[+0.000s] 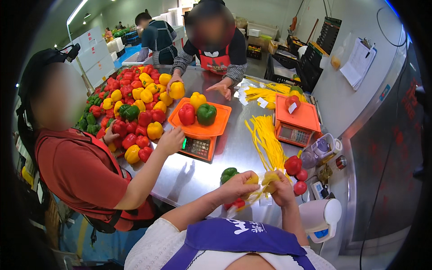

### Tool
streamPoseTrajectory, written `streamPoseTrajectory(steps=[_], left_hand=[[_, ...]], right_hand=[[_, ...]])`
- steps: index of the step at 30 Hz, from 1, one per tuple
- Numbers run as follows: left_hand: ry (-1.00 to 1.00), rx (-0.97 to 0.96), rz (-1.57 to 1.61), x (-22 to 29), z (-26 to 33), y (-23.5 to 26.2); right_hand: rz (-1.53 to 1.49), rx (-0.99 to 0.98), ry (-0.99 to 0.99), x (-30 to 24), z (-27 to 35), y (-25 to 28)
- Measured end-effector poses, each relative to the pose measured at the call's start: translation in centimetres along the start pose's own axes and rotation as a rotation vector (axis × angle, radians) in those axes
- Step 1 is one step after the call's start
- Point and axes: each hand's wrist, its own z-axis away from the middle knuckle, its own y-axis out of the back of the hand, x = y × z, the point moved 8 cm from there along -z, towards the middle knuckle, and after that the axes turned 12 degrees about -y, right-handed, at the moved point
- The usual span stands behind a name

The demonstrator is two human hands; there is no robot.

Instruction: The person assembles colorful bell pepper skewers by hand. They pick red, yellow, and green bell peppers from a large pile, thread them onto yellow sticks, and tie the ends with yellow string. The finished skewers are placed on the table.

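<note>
My left hand [237, 186] and my right hand [282, 189] are raised close together over the near edge of the steel table. Both are closed on a yellow mesh bag [256, 196], whose thin strands are bunched and stretched between the fingers. Beside my left hand sits a green bell pepper [228, 173]. Below that hand a red bell pepper [236, 204] shows in part; whether it lies inside the mesh, I cannot tell. Just beyond my right hand lies a bundle of yellow mesh bags [265, 139] with white tags.
An orange-topped scale [198, 146] carries red, yellow and green peppers. A second scale [294, 123] stands right, near a white jug [320, 216]. A large pepper pile [130, 103] covers the left. One co-worker's hand [172, 140] is by the first scale; another co-worker opposite holds a yellow pepper [177, 90].
</note>
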Motion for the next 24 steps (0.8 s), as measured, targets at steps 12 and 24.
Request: streamPoseTrajectory(steps=[12, 24], left_hand=[[-0.053, 0.109, 0.409, 0.7, -0.9, 1.8], [0.013, 0.161, -0.177, -0.6, -1.0, 4.0]], right_hand=[[0.241, -0.009, -0.163, 1.5, -0.1, -0.7], [-0.476, -0.475, -0.178, 0.9, -1.2, -0.9]])
